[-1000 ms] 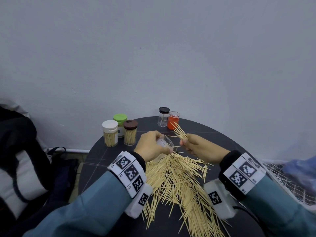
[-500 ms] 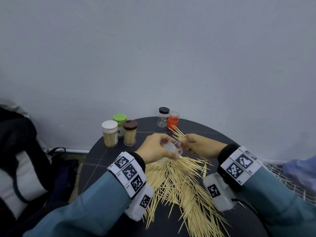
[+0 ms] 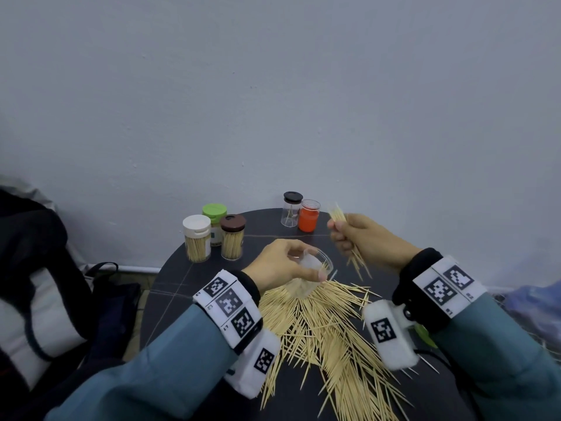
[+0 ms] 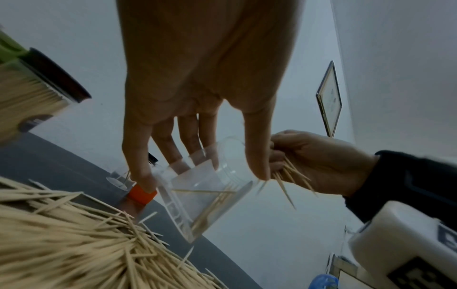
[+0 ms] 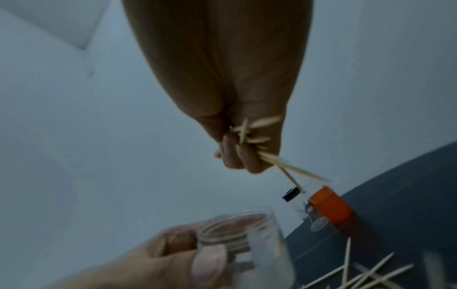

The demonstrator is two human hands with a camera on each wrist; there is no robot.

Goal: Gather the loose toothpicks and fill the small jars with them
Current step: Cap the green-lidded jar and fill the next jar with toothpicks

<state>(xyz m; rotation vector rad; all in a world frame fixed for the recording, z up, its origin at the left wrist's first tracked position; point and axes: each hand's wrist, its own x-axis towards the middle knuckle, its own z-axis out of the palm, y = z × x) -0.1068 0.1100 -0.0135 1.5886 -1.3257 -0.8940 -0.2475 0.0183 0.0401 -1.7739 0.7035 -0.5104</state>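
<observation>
Hundreds of loose toothpicks [image 3: 328,329] cover the round table [image 3: 170,287] in the head view; the right hand [image 3: 364,241] grips a splayed bundle, which may snag the rim. The left wrist view shows the left hand [image 4: 197,97] pinching the tilted clear jar [image 4: 210,185], which could spill. The right wrist view shows no readable writing.

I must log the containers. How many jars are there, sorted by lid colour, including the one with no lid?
White lid: 1
Green lid: 1
Brown lid: 1
Black lid: 1
Orange jar, clear lid: 1
Open clear jar, in left hand: 1
Total: 6
</observation>
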